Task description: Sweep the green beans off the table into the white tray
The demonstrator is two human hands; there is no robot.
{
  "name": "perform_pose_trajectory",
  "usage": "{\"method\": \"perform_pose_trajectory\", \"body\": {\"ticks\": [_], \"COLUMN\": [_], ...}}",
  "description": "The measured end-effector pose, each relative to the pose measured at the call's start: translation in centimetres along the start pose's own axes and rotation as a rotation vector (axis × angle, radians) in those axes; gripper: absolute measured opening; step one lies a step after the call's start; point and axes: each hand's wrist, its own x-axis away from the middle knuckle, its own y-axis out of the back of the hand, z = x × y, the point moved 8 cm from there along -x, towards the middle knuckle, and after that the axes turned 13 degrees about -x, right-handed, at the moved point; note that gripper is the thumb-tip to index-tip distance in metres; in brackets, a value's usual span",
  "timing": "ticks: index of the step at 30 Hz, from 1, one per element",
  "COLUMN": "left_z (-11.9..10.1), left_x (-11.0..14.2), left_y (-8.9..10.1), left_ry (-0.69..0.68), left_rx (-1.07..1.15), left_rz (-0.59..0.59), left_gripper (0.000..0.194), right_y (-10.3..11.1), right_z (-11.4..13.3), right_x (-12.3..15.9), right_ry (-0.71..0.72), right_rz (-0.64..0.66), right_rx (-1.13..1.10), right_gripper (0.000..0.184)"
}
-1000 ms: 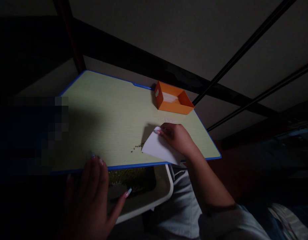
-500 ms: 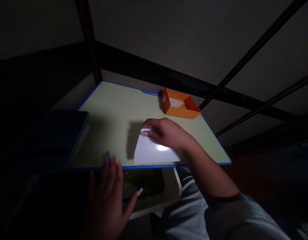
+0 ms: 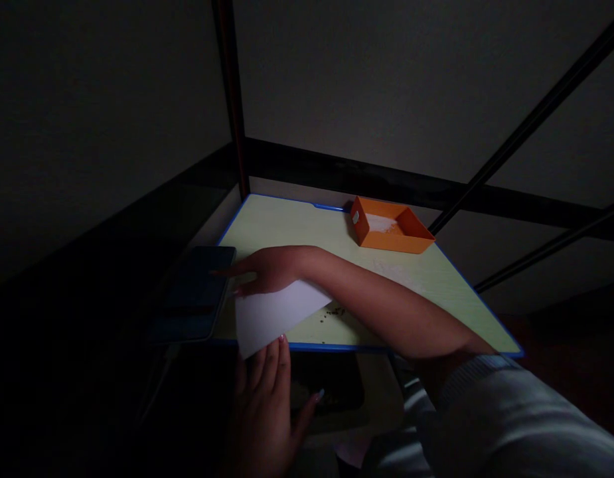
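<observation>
A stiff white sheet (image 3: pixel 277 315) tilts over the left part of a pale green table (image 3: pixel 297 229) with a blue rim. My right hand (image 3: pixel 277 267) grips its upper edge from above, with the forearm reaching across the tabletop. At the front edge, my left hand (image 3: pixel 267 405) is stretched out palm down, fingers straight and thumb apart. Its fingertips are by the sheet's lower edge; whether they touch it I cannot tell. Small dark bits (image 3: pixel 334 312) lie on the table just right of the sheet.
An orange open box (image 3: pixel 393 242) with white material inside stands at the back right. A dark blue flat object (image 3: pixel 190 292) overhangs the left side. Below the front edge sits a pale tub (image 3: pixel 381 392) with dark contents. Walls close in behind the table.
My right hand has swept left with the white sheet, near the dark blue object. Dark bits on the table now show. The view has shifted, and my left hand remains at the front edge.
</observation>
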Motion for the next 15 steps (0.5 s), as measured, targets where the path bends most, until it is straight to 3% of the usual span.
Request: {"method": "perform_pose_trajectory", "body": {"ticks": [3, 7, 9, 12, 15], "left_z": [0.0, 0.0, -0.1, -0.2, -0.3], "left_x": [0.0, 0.0, 0.0, -0.2, -0.4], "left_y": [0.1, -0.2, -0.3, -0.4, -0.5], "left_ry": [-0.011, -0.011, -0.004, 0.012, 0.026], "left_rx": [0.006, 0.040, 0.067, 0.122, 0.187], "left_rz": [-0.008, 0.001, 0.004, 0.023, 0.041], "left_gripper": [0.087, 0.087, 0.086, 0.085, 0.084], "right_y": [-1.1, 1.6, 3.4, 5.5, 5.6], "right_z": [-0.7, -0.4, -0.3, -1.2, -2.4], "right_x": [0.7, 2.9, 4.9, 9.4, 14.4], "right_ry": [-0.058, -0.037, -0.053, -0.217, -0.419], "right_rz": [0.129, 0.025, -0.075, -0.241, -0.276], "right_rx": [0.004, -0.066, -0.051, 0.178, 0.457], "right_gripper": [0.052, 0.061, 0.056, 0.042, 0.044]}}
